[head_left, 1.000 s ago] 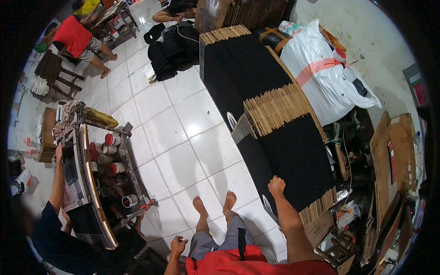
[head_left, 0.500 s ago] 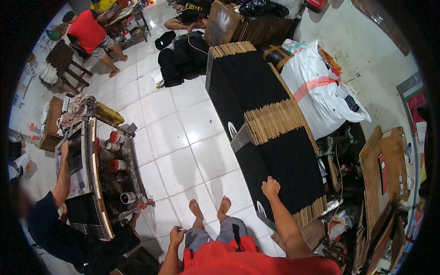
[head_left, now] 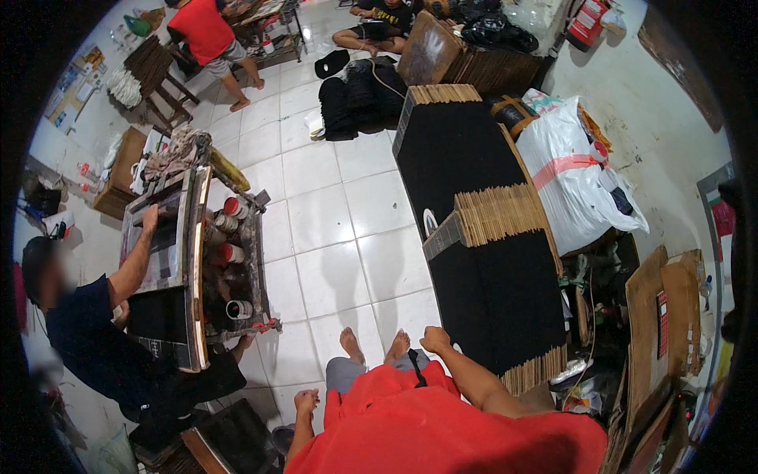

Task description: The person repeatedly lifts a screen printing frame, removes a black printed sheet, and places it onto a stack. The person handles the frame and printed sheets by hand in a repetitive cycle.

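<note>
R hand [head_left: 435, 340] rests fingers-down on black card stack [head_left: 482, 261], not gripping; L hand [head_left: 306, 401] hangs loose, empty. Sheets prob. thin, stiff (lift by edge).

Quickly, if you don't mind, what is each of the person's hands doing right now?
Left hand: empty, hanging loose beside the thigh.
Right hand: resting at the near edge of the black sheet stack; grip cannot be told.

The right hand [head_left: 435, 340] reaches forward on a bent arm, fingers curled loosely, holding nothing. The left hand [head_left: 306, 403] hangs low beside the body, fingers relaxed, empty.
</note>
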`<state>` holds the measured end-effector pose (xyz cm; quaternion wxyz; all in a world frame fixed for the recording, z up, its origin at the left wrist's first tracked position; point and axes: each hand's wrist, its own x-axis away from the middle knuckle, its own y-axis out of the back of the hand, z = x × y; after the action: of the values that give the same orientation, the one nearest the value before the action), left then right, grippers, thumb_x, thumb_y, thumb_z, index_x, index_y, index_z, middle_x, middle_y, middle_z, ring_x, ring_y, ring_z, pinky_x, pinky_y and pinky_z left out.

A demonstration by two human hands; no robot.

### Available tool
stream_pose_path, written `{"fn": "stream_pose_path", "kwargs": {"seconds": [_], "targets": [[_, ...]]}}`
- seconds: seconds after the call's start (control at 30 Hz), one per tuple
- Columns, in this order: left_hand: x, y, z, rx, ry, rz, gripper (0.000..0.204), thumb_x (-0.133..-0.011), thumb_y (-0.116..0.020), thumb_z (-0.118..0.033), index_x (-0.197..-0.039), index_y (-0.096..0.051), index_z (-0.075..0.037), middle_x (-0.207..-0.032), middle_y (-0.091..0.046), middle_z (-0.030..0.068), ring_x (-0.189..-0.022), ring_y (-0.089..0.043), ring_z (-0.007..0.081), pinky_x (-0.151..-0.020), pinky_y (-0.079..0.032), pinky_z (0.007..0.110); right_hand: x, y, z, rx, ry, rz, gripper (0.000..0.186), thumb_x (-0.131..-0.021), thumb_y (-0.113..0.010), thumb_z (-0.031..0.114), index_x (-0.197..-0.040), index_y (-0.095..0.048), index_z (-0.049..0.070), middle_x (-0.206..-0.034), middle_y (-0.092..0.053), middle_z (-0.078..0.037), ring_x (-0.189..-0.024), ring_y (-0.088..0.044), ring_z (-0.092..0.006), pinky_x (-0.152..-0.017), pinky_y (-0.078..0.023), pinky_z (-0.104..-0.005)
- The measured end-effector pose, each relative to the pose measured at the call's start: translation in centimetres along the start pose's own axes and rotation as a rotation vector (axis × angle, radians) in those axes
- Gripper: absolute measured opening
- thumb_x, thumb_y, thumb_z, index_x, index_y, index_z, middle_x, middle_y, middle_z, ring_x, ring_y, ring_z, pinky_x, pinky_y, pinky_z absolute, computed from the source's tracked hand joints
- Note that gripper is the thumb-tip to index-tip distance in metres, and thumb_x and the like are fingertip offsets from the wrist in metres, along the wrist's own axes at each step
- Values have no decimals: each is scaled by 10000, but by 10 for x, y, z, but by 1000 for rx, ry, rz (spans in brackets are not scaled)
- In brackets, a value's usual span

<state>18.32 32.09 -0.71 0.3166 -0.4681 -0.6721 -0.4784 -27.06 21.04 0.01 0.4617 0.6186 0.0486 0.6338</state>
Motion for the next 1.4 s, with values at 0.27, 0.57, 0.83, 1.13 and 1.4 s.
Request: {"fn": "stream_pose_path", "kwargs": {"seconds": [0.27,0.57,0.83,1.13,1.4], "targets": [[5,32,55,44,166,-86,198,-756,-685,-170,-755,-584,1,-619,-587,86,-477,-543,177,-403,-396,312,-45,-13,-17,131,75,15,297,-671,-630,276,-840,-690,39,-895,-646,-202,-888,-625,-341,-801,-500,-406],[-91,144,4,189,53,-169,144,-786,-656,-178,-815,-602,-48,-627,-563,75,-493,-559,185,-406,-405,312,-89,-33,25,65,152,-127,169,-692,-600,201,-660,-676,54,-677,-663,-111,-617,-648,-204,-633,-521,-328],[-167,246,-61,441,98,-194,114,-811,-546,-153,-857,-565,-50,-557,-463,55,-409,-435,151,-337,-323,298,-88,-69,153,-503,-114,80,108,-758,-641,90,-766,-646,-18,-667,-636,-111,-563,-622,-185,-484,-510,-303],[-165,275,-86,78,171,-306,226,-780,-569,-213,-912,-586,-30,-625,-561,83,-536,-534,214,-513,-416,367,-94,-53,263,-719,-11,9,147,-754,-644,69,-861,-602,-23,-728,-638,-113,-609,-640,-198,-493,-507,-294],[-178,271,-80,65,255,-444,324,-784,-547,-266,-930,-605,18,-759,-593,145,-680,-565,276,-627,-428,402,-103,-55,217,-293,-110,53,119,-764,-646,122,-736,-654,6,-668,-645,-105,-565,-633,-178,-476,-502,-293]]}}
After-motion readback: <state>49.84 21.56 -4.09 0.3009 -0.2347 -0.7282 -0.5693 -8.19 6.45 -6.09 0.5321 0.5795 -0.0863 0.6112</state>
